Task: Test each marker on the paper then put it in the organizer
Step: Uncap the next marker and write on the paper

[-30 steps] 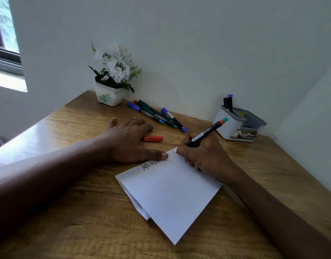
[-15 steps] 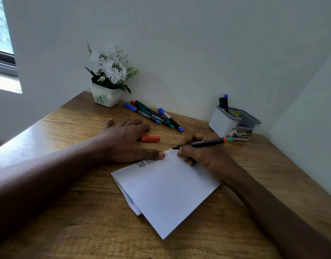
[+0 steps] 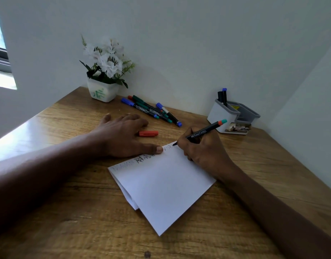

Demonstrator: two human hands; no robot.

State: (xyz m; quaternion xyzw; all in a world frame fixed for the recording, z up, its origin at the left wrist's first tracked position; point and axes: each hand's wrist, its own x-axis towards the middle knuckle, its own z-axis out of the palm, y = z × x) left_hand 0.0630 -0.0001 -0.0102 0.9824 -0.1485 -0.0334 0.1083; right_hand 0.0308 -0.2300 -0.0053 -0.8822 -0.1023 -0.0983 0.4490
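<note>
**Ann:** Start close to you. The paper (image 3: 164,186) lies folded on the table (image 3: 67,212), and your right hand (image 3: 203,146) rests on its far corner.

**Ben:** Your fingers are curled tight round the marker (image 3: 202,132). Its tip touches the paper just in front of your knuckles. Its other end points up and away.

**Ann:** Press softly and draw a short line. I think a hard push could squash the tip.

**Ben:** Your left hand (image 3: 121,137) lies flat with straight fingers and holds nothing. Its thumb presses the paper's edge just left of the tip. Press down there so the paper cannot slide.

**Ann:** The marker is thin and black, with white words on it and an orange and green end. The marks by its tip are small, so look well.

**Ben:** The red cap (image 3: 148,133) lies left of your grip, beside your left fingers.

**Ann:** Past your grip on the left lie the loose markers (image 3: 151,111). Past it on the right stands the organizer (image 3: 226,114), with two markers inside. I think this marker goes there next.
</note>
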